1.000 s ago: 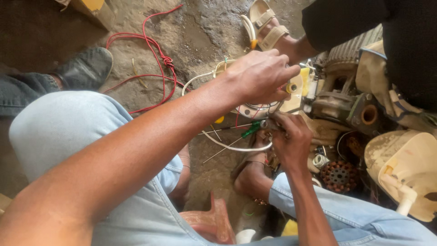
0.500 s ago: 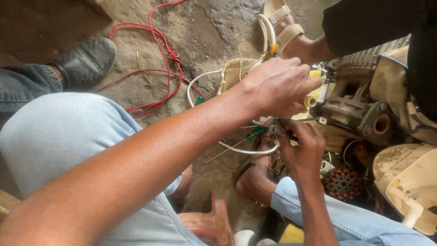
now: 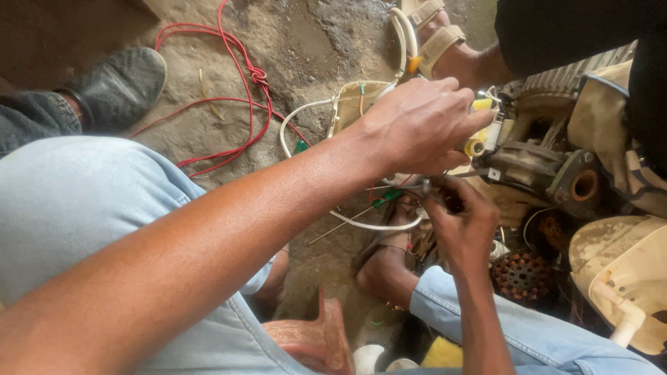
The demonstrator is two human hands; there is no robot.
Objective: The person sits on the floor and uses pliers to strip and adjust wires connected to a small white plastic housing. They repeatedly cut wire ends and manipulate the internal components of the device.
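My left hand (image 3: 417, 125) grips the yellow part (image 3: 479, 142) on the motor (image 3: 535, 163). My right hand (image 3: 458, 222) pinches thin wires (image 3: 410, 201); I should steady both hands

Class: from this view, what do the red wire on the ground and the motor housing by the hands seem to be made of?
Red wire: probably plastic-sheathed, going by its smooth, evenly coloured, limp loops. Motor housing: likely cast metal, dull grey-brown, grimy, with ribbed fins and a rusty round opening. The left hand touches a yellow part beside it.
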